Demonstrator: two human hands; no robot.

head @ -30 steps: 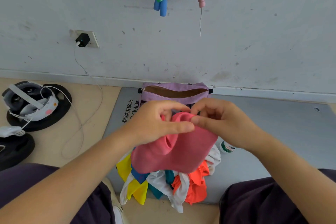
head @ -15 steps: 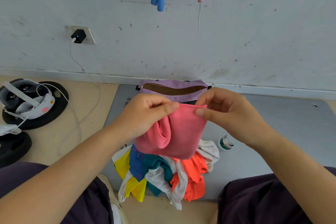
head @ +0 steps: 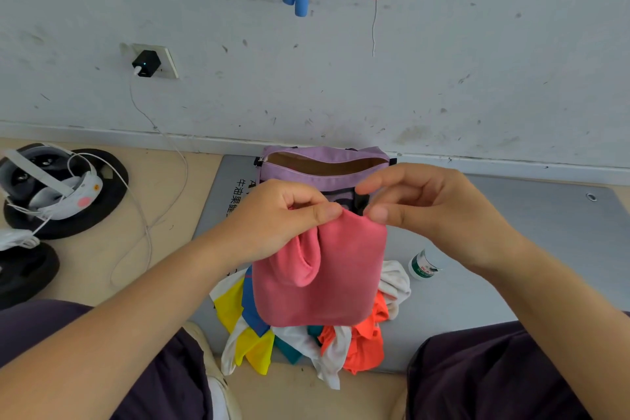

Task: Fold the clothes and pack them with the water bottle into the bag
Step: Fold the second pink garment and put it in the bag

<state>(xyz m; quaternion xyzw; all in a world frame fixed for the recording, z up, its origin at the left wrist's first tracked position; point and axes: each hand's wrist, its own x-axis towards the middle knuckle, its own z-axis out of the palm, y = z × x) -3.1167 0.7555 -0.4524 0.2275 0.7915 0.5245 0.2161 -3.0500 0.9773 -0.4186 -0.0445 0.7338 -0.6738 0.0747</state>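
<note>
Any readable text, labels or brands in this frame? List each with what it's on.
"牛油果健": printed in dark characters on the grey mat, running down its left edge; the line carries on behind the left hand.
Water bottle: green and white label, print too small to read.
Nothing else legible.

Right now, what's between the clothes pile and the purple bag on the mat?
In the head view, the pink garment, pinched at its top edge by the left hand and right hand, hangs between the clothes pile and the purple bag.

Bag (head: 324,167) far on mat (head: 511,249), against wall; clothes pile (head: 306,344) near; bottle (head: 422,266) right of pile; headset (head: 47,181) far left.
</note>
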